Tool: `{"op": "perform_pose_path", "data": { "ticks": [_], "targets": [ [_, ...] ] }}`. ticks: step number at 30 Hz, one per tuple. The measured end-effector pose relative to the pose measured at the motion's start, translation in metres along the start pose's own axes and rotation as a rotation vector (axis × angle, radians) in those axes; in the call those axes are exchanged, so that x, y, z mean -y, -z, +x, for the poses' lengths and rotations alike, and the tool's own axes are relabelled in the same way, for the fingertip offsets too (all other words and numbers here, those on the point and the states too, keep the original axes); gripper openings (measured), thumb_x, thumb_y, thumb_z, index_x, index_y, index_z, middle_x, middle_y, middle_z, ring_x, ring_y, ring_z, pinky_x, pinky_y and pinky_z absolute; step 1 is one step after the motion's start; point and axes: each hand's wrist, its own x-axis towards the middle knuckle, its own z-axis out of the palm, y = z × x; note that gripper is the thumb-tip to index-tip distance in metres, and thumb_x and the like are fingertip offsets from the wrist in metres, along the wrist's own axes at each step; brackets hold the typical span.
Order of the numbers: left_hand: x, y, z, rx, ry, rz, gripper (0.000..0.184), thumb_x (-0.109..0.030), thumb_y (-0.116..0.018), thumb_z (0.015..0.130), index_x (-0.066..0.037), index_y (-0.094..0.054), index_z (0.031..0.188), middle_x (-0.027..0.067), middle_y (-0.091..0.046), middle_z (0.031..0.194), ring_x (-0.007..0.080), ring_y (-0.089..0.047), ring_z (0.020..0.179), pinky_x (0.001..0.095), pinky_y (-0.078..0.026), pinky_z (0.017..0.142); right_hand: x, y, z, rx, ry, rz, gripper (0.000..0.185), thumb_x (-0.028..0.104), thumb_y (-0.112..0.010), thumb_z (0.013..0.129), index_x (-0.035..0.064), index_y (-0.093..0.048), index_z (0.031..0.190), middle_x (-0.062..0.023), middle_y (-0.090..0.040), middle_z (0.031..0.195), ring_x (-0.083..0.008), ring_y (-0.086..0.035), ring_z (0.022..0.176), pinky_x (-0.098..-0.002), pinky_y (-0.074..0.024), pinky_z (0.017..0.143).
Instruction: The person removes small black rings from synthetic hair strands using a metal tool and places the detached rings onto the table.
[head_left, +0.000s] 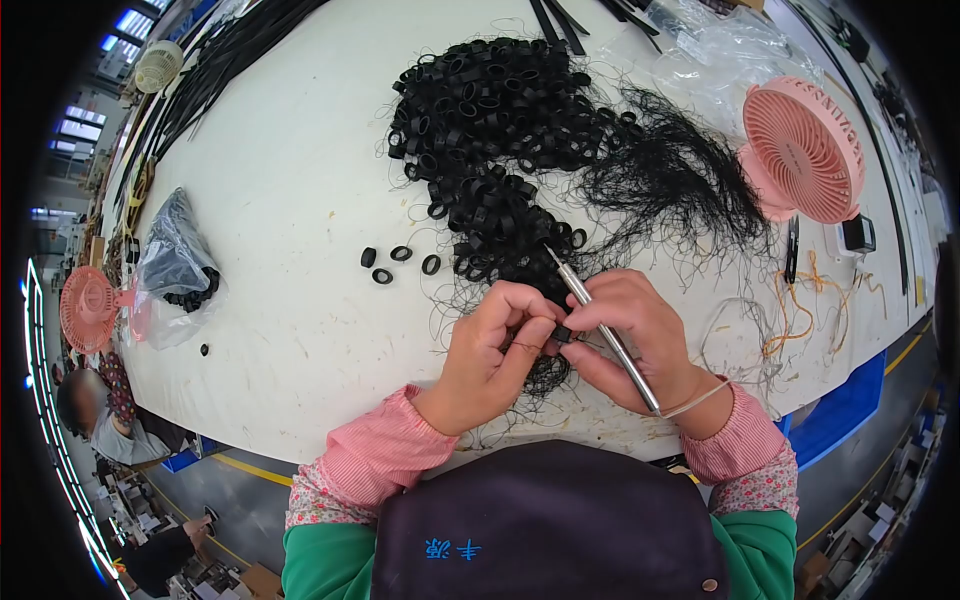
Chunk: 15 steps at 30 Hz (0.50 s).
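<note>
A small black ring (562,333) is sitting at your fingertips, over the worktop (290,250) toward the middle of its near edge. Your left hand (485,350) is pinching it between thumb and finger; your right hand (640,325) is curling around a slim metal tool (622,355), its thumb and fingers reaching close to the ring. You are best keeping that pinch light and steady, with the tool's point turned away from your fingers. Beyond, a heap of black rings (490,110) is spreading toward the far edge. Loose black threads (670,170) are straying around your hands and could be snagging the tool. Toward the right edge, a pink fan (803,150) is standing clear of your hands.
</note>
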Motion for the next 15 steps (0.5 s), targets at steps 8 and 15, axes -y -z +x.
{"op": "perform_pose_path", "data": {
  "ticks": [8,15],
  "targets": [
    [-0.011,0.001,0.003,-0.01,-0.149,0.228,0.027,0.001,-0.064,0.086,-0.003,-0.062,0.113,0.0098,-0.068,0.099,0.0171,-0.066,0.088,0.0274,-0.053,0.073,-0.002,0.006,0.002,-0.015,0.017,-0.049,0.036,-0.003,-0.074,0.065,0.0075,-0.062,0.097,-0.0068,-0.062,0.085,-0.0282,-0.061,0.082,-0.0393,-0.0475,0.079],
    [-0.012,0.011,0.007,0.007,-0.505,0.691,0.024,0.008,-0.072,0.074,0.0,-0.066,0.096,0.0126,-0.067,0.09,0.023,-0.065,0.076,0.0288,-0.053,0.066,-0.003,0.007,0.005,0.025,0.102,-0.157,0.037,-0.003,-0.072,0.064,0.0078,-0.061,0.097,-0.0066,-0.061,0.083,-0.0267,-0.061,0.081,-0.0422,-0.0484,0.083]
  ]
}}
